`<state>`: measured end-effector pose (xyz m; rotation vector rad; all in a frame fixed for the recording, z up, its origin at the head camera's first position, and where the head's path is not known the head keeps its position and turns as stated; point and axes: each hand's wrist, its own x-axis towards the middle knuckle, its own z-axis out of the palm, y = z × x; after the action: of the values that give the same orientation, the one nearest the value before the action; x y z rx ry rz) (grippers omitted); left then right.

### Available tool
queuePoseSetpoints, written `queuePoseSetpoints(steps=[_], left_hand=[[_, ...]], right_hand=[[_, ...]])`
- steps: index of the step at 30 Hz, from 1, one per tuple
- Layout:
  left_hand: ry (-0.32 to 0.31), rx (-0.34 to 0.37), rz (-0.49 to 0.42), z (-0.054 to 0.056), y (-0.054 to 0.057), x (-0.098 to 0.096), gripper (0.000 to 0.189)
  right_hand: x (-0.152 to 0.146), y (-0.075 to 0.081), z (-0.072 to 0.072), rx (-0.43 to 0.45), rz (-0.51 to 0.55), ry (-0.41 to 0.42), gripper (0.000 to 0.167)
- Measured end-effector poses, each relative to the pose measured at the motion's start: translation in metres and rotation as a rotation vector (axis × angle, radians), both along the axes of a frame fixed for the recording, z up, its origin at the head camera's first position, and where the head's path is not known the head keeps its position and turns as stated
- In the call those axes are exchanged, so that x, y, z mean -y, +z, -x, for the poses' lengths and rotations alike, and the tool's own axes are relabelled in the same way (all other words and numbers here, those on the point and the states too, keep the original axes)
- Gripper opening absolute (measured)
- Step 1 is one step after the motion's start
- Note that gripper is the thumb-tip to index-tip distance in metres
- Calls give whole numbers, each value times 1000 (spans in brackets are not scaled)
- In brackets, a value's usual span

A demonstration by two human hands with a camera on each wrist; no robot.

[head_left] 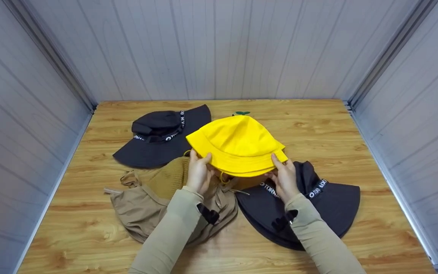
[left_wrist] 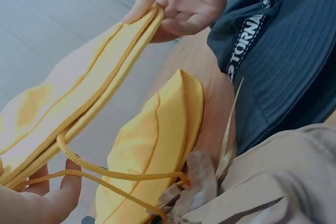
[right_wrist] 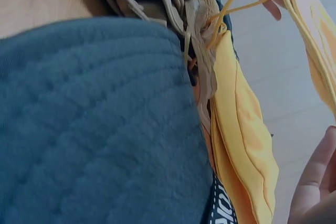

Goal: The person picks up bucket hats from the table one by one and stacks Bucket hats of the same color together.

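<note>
A yellow bucket hat [head_left: 238,140] is held up by its brim, crown away from me. My left hand [head_left: 199,171] pinches the left end of the brim, thumb on top. At the brim's right end my right hand [head_left: 285,177] pinches it the same way. In the left wrist view a yellow cord [left_wrist: 126,175] loops down from the held hat to the brown cloth. Beneath it, a second yellow hat [left_wrist: 149,150] lies on the table, mostly hidden in the head view. A small green sprout [head_left: 242,113] pokes out behind the held hat's crown.
Under my left forearm lies a brown hat with loose tan cloth [head_left: 139,209]. One dark wide-brimmed hat [head_left: 158,152] lies at the back left. Dark hat brims [head_left: 340,201] overlap near my right wrist. Grey panel walls [head_left: 219,49] enclose the wooden table [head_left: 89,236] on three sides.
</note>
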<state>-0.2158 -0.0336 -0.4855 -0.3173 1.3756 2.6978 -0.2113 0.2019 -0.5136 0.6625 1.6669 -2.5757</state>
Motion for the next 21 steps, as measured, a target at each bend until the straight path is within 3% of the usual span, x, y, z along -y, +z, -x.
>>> queuePoseSetpoints(steps=[8,15,21], left_hand=[[-13,18,121,8,3,7,43],[-12,55,357,24,11,20,35],[-32,82,527,37,23,31,34]], right_hand=[[-5,2,6,-2,-4,-30,25],[-12,7,13,-14,11,-9,16],[-22,18,27,-69,-67,21,16]])
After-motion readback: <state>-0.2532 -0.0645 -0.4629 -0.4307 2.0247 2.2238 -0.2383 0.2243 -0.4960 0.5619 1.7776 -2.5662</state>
